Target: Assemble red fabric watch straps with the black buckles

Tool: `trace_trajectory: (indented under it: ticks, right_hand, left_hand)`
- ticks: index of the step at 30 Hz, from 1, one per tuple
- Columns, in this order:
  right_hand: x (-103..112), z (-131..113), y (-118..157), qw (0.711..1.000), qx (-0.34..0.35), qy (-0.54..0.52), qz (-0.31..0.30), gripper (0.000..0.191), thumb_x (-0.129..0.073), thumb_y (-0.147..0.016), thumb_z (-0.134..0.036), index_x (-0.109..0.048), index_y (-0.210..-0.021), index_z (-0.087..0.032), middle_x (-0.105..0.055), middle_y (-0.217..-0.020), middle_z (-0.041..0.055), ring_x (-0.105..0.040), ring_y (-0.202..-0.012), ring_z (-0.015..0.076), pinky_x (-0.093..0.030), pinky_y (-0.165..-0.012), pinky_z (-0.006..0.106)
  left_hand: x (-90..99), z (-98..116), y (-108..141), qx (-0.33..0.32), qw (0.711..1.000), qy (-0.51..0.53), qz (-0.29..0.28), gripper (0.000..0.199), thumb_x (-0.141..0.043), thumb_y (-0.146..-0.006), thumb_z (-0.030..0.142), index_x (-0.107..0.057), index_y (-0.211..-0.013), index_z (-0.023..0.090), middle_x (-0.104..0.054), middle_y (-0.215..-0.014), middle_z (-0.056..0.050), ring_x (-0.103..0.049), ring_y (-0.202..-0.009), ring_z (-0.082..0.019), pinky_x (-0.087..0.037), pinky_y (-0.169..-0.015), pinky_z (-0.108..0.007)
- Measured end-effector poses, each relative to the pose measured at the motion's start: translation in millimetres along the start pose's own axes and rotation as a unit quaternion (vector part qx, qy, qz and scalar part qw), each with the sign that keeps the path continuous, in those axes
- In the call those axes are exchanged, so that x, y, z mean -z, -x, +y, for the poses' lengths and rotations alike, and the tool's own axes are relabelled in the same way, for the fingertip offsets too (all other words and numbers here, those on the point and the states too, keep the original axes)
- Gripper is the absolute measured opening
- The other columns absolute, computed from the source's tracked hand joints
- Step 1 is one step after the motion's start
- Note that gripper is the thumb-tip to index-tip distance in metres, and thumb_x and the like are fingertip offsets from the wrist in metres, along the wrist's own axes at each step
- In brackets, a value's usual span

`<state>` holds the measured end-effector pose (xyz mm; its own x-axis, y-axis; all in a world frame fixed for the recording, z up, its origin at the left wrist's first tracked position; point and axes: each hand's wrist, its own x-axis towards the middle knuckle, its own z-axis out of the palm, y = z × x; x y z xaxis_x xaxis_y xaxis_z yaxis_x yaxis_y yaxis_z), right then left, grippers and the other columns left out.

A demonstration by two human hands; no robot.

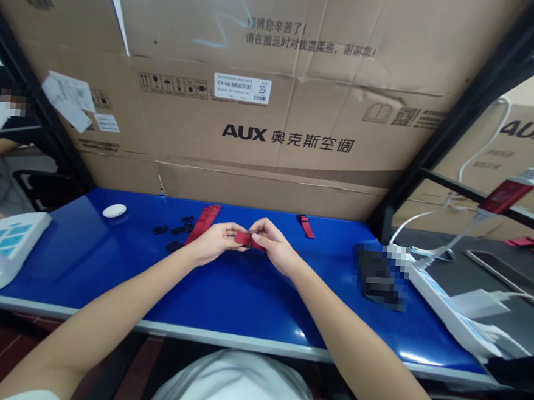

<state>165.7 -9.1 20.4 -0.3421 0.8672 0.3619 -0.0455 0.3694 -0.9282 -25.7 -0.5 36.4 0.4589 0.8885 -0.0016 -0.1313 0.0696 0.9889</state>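
A short red webbing strap [242, 239] is stretched between my two hands above the blue table. My left hand [213, 244] pinches one end of it. My right hand [276, 247] grips the other part, its fingers close around a small black buckle [249, 241] threaded on the strap. How the webbing runs through the buckle is partly covered by my fingers. Just behind my left hand lie several red straps [205, 220]. Left of those are several loose black buckles [160, 230]. Farther back on the right rests another red strap [308, 227] with a black buckle at its end.
A cardboard wall [295, 184] rises behind the blue table [260, 303]. A white round object [114, 210] lies at back left, near a white-and-blue device [12, 246]. On the right are a pixelated dark object [376, 274] and a white power strip [451, 316] with cables.
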Motion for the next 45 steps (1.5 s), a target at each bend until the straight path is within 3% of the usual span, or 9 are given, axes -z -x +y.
trace_trajectory:
  ticks: [5, 9, 15, 24, 31, 33, 36, 39, 45]
  right_hand:
    - [-3.2, 3.2, 0.2, 0.997, 0.013, 0.082, 0.001, 0.020, -0.065, -0.080, -0.039, -0.058, -0.085, -0.021, -0.053, -0.096, 0.0032, -0.052, -0.082, 0.0159, -0.043, -0.075, 0.030]
    - [3.9, 0.4, 0.2, 0.994, 0.009, 0.106, -0.009, 0.015, -0.062, -0.080, -0.031, -0.056, -0.072, -0.019, -0.055, -0.104, 0.0055, -0.053, -0.095, 0.0183, -0.042, -0.082, 0.032]
    - [6.8, 5.4, 0.2, 0.976, -0.005, 0.218, 0.001, 0.013, -0.059, -0.074, -0.020, -0.051, -0.063, -0.019, -0.050, -0.086, 0.0027, -0.049, -0.078, 0.0158, -0.040, -0.074, 0.031]
    - [3.2, 12.7, -0.9, 0.969, -0.005, 0.244, 0.043, 0.011, -0.057, -0.075, -0.020, -0.053, -0.064, -0.018, -0.049, -0.080, 0.0006, -0.048, -0.068, 0.0129, -0.039, -0.065, 0.028]
    - [2.4, 5.9, -1.5, 0.997, -0.068, 0.029, -0.002, 0.015, -0.060, -0.077, -0.027, -0.050, -0.086, -0.021, -0.057, -0.071, -0.0011, -0.057, -0.062, 0.0156, -0.046, -0.062, 0.031]
    - [8.7, 2.6, -2.2, 0.997, -0.036, 0.061, 0.013, 0.017, -0.057, -0.077, -0.022, -0.051, -0.093, -0.021, -0.059, -0.081, 0.0018, -0.059, -0.070, 0.0169, -0.048, -0.067, 0.033]
    - [22.6, 2.6, -2.7, 0.960, 0.022, 0.273, 0.063, 0.035, -0.051, -0.074, -0.008, -0.057, -0.106, -0.021, -0.056, -0.109, 0.0083, -0.055, -0.097, 0.0218, -0.045, -0.084, 0.038]
    - [34.4, 10.1, -2.5, 0.900, -0.014, 0.433, 0.046, 0.054, -0.051, -0.073, -0.003, -0.058, -0.122, -0.024, -0.049, -0.124, 0.0105, -0.045, -0.116, 0.0281, -0.037, -0.096, 0.044]
    - [39.6, 19.5, -4.7, 0.873, -0.086, 0.481, 0.012, 0.040, -0.058, -0.080, -0.012, -0.063, -0.117, -0.027, -0.049, -0.123, 0.0107, -0.043, -0.115, 0.0294, -0.036, -0.094, 0.043]
  left_hand:
    - [-7.4, -3.6, -0.1, 0.014, 1.000, -0.005, -0.002, 0.033, -0.083, -0.061, 0.016, -0.068, -0.090, 0.011, -0.072, -0.086, -0.007, -0.069, -0.079, -0.016, -0.056, -0.082, -0.033]
    - [-5.6, -5.6, -2.9, -0.034, 0.992, -0.120, 0.035, 0.026, -0.079, -0.062, 0.013, -0.070, -0.086, 0.011, -0.072, -0.077, -0.006, -0.070, -0.072, -0.018, -0.058, -0.075, -0.034]
    - [-6.4, -5.3, -2.6, -0.088, 0.967, -0.226, 0.075, 0.020, -0.071, -0.072, 0.016, -0.072, -0.092, 0.012, -0.073, -0.080, -0.007, -0.070, -0.068, -0.019, -0.060, -0.070, -0.033]
    - [-7.8, -9.7, -2.7, -0.108, 0.960, -0.251, 0.060, 0.020, -0.066, -0.078, 0.019, -0.071, -0.096, 0.012, -0.073, -0.087, -0.008, -0.071, -0.071, -0.018, -0.060, -0.072, -0.033]
    - [-3.3, -7.0, -2.5, -0.074, 0.989, -0.132, 0.006, 0.036, -0.078, -0.072, 0.030, -0.069, -0.102, 0.011, -0.072, -0.095, -0.009, -0.070, -0.086, -0.021, -0.059, -0.082, -0.038]
    - [-1.3, -6.5, -2.4, -0.053, 0.993, -0.105, -0.011, 0.040, -0.082, -0.068, 0.030, -0.069, -0.102, 0.012, -0.071, -0.094, -0.008, -0.069, -0.084, -0.019, -0.058, -0.082, -0.038]
    - [4.0, -3.5, -1.3, -0.043, 0.993, -0.100, -0.038, 0.038, -0.083, -0.068, 0.030, -0.068, -0.098, 0.012, -0.070, -0.092, -0.008, -0.068, -0.083, -0.018, -0.058, -0.078, -0.036]
    - [10.7, 3.8, 1.2, -0.043, 0.990, -0.114, -0.069, 0.033, -0.082, -0.069, 0.029, -0.066, -0.093, 0.013, -0.069, -0.089, -0.006, -0.067, -0.078, -0.016, -0.057, -0.074, -0.032]
    - [23.5, 21.6, 6.3, -0.030, 0.984, -0.145, -0.104, 0.031, -0.082, -0.068, 0.029, -0.063, -0.088, 0.014, -0.067, -0.083, -0.004, -0.065, -0.072, -0.014, -0.055, -0.071, -0.030]
